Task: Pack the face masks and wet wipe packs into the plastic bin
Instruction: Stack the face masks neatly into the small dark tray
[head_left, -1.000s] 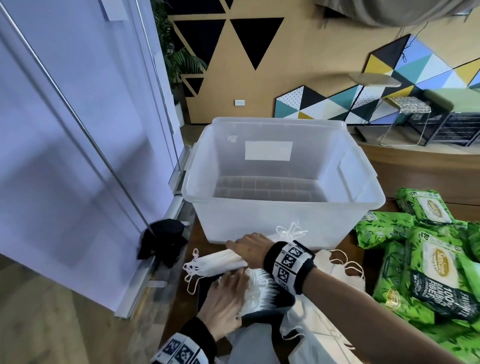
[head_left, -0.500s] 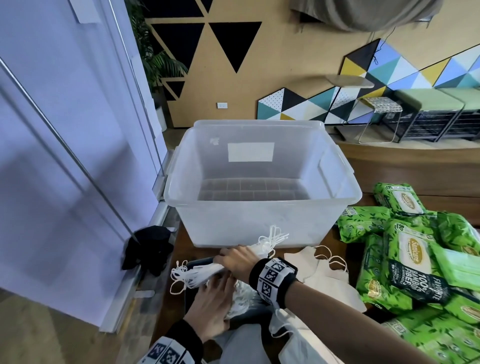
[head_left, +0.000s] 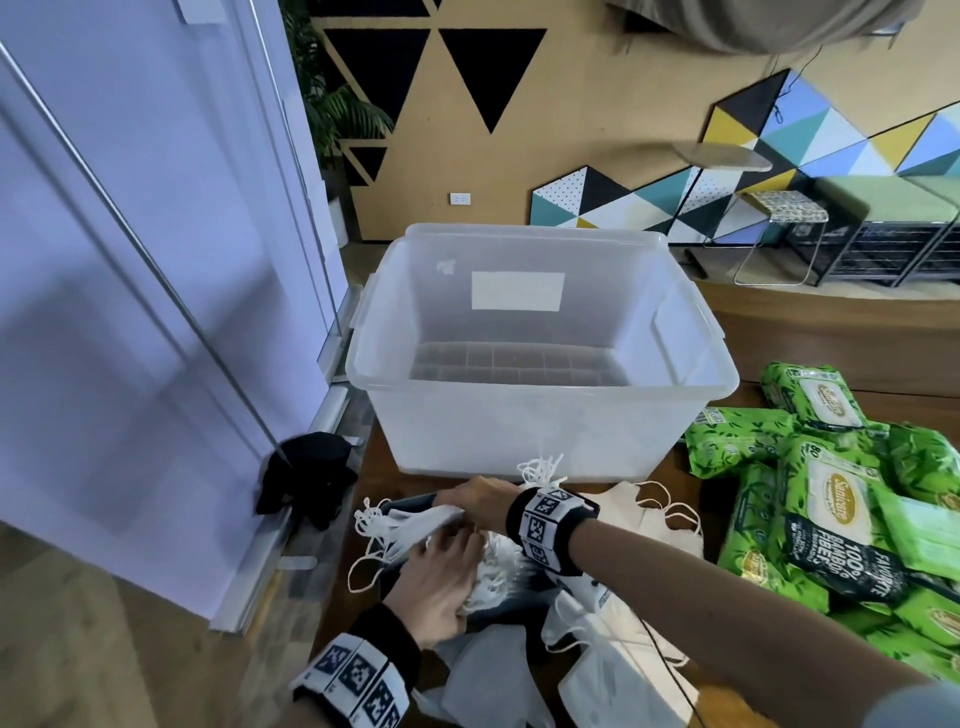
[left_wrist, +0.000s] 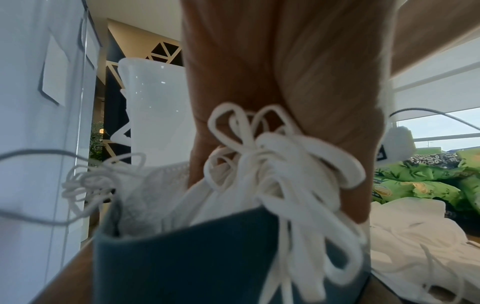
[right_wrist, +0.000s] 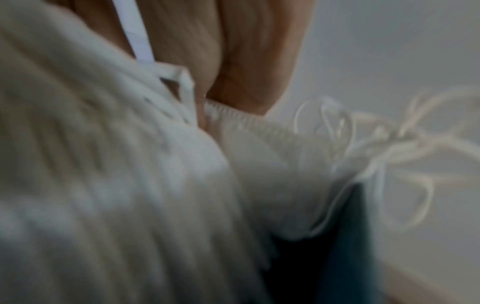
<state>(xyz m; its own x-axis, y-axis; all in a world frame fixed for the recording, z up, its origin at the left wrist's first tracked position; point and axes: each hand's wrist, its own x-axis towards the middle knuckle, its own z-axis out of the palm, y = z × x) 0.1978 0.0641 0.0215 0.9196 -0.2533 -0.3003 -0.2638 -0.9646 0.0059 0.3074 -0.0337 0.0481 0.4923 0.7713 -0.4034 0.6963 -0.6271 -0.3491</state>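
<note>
Head view: a large clear plastic bin stands at the far middle of the wooden table, with nothing visible inside it. Green wet wipe packs lie heaped to its right. Just near of the bin, a bundle of white face masks sits in a dark blue box, with loose masks spread to the right.

Your right hand curls over the far end of the bundle, gripping it. Your left hand cups the near side, fingers bent round the masks and their ear loops.

To lift well, squeeze the bundle evenly from both ends so no mask slips out. Gather the trailing loops inside your grip; they probably snag on the box edge otherwise. Raise it straight up, clear the bin's near rim, then lower it flat against one wall to leave room for the packs.
</note>
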